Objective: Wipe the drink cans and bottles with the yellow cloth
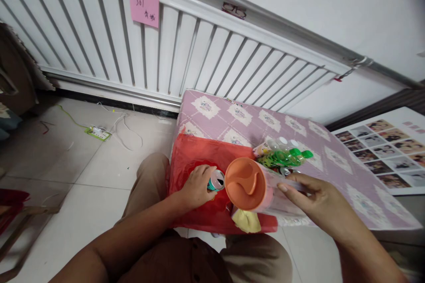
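Note:
My left hand (196,186) is wrapped round an opened drink can (217,180) with a silver top and a teal side. In my right hand (314,194) is the handle of a clear plastic pitcher (277,192). Its orange lid (245,183) faces the can and almost touches it; the pitcher is tilted towards the can. Beneath both lies a red plastic sheet (191,150), and a folded yellow cloth (246,220) rests near its front edge, below the pitcher. What is inside the pitcher I cannot tell.
Several plastic bottles with green caps (295,158) stand behind the pitcher on the purple patterned tablecloth (252,119). A white radiator (186,48) runs along the wall. On the floor at left lies a green power strip (98,133) with loose cables. A photo board (385,150) stands at right.

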A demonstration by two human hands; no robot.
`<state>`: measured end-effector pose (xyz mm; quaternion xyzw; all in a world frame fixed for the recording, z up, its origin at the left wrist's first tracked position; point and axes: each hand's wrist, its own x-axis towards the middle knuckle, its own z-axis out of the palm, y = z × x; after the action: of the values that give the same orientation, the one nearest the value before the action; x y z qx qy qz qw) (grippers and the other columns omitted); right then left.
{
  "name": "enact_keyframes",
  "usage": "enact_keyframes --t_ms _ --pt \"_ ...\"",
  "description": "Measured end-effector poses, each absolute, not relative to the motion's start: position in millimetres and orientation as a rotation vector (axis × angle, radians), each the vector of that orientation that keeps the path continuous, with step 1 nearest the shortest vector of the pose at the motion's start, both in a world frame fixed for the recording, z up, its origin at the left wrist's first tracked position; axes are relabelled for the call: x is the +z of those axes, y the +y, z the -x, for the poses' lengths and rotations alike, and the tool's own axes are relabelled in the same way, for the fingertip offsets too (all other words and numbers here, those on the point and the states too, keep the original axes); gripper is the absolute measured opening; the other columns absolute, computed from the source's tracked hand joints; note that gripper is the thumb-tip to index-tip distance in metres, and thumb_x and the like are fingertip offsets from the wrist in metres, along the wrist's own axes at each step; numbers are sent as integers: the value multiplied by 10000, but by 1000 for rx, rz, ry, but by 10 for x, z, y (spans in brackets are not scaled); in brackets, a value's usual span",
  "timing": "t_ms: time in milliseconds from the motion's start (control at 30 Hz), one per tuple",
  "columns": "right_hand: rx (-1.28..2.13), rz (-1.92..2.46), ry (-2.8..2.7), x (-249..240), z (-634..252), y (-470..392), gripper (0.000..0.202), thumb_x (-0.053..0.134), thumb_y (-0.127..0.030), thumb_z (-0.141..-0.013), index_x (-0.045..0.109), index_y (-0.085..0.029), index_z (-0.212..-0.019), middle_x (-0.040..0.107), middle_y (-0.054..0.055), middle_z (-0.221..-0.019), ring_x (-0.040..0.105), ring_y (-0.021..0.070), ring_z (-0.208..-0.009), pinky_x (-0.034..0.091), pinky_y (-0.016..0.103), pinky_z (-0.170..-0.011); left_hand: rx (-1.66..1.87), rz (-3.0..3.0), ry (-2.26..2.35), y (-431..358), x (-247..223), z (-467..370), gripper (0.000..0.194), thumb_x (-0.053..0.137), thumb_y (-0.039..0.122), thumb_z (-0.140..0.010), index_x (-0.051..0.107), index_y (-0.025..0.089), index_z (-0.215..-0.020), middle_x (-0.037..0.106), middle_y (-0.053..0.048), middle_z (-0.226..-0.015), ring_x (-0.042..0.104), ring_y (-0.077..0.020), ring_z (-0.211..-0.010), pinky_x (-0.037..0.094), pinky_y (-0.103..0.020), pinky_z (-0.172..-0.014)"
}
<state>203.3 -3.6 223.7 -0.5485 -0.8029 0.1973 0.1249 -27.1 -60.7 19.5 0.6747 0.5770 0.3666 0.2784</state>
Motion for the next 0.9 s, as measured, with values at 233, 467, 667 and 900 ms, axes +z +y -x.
enact_keyframes --t_ms 233,467,667,900 --pt "535 1597 -2341 2284 -1973 -60 302 680 -515 -702 690 -218 -648 621 -9 -554 542 150 -465 428 241 -408 982 -1813 1543 -608 218 274 685 715 249 -731 419 222 -1347 534 -117 -1338 495 -304 -1236 419 -484 -1070" --pt "534 1613 -2320 2298 -1924 -78 314 684 -538 -684 699 -227 -648 626 -8 -560 546 155 -471 438 252 -417 967 -1824 1555 -605 223 278 665 708 269 -744 426 220 -1344 535 -115 -1337 496 -300 -1234 417 -471 -1073" --pt "552 1603 -2283 2287 -1886 -93 335 684 -560 -674 704 -228 -635 633 12 -555 543 172 -468 431 268 -400 962 -1814 1552 -603 220 281 665 709 246 -735 437 191 -1339 536 -130 -1340 496 -305 -1237 411 -474 -1080" --pt "568 1602 -2297 2317 -1856 -99 336 674 -562 -675 691 -233 -608 627 6 -549 548 166 -473 441 261 -405 961 -1813 1564 -606 215 287 669 699 232 -729 430 213 -1342 533 -123 -1345 494 -306 -1247 416 -478 -1077"
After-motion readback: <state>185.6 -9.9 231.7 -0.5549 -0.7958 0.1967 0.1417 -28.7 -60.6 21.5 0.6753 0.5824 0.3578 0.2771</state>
